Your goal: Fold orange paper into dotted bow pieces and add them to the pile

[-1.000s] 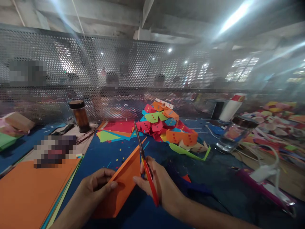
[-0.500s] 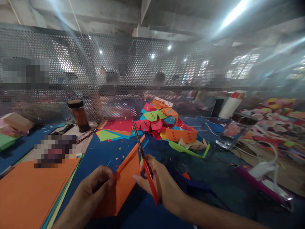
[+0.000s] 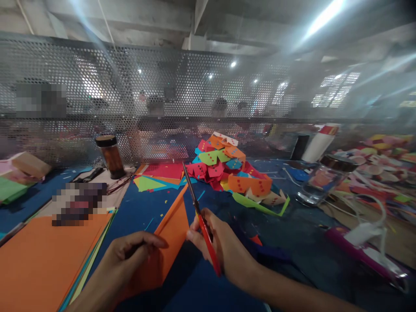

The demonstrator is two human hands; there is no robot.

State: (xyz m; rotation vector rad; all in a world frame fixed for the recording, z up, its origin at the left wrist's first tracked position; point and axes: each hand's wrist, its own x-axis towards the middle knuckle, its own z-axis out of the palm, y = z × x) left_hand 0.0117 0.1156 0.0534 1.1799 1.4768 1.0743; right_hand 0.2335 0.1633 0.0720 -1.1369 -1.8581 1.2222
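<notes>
A folded sheet of orange paper (image 3: 175, 238) stands tilted above the blue tabletop, its narrow fold running up to a point. My left hand (image 3: 130, 255) is closed on its left side, the forefinger lying across the folded edge. In my right hand (image 3: 235, 255) is a pair of scissors (image 3: 210, 247) with red handles, blades pointing up and away and looking closed. The right thumb and fingertips are at the paper's right edge; whether they pinch it I cannot tell. Beyond the blades lies a heap of cut, folded paper pieces (image 3: 216, 158) in several colours, punched with holes.
To the left is a stack of orange sheets (image 3: 48, 260). A jar of brown liquid (image 3: 111, 158) stands behind it. Coloured paper (image 3: 156, 180) lies ahead. On the right are a clear jar (image 3: 313, 184), a white tube (image 3: 320, 143) and a purple device with a cable (image 3: 354, 249).
My left forefinger has stretched out over the folded edge, where the fingers were curled before. The paper's upper tip has moved slightly left, away from the scissor blades. The whole view has shifted a little.
</notes>
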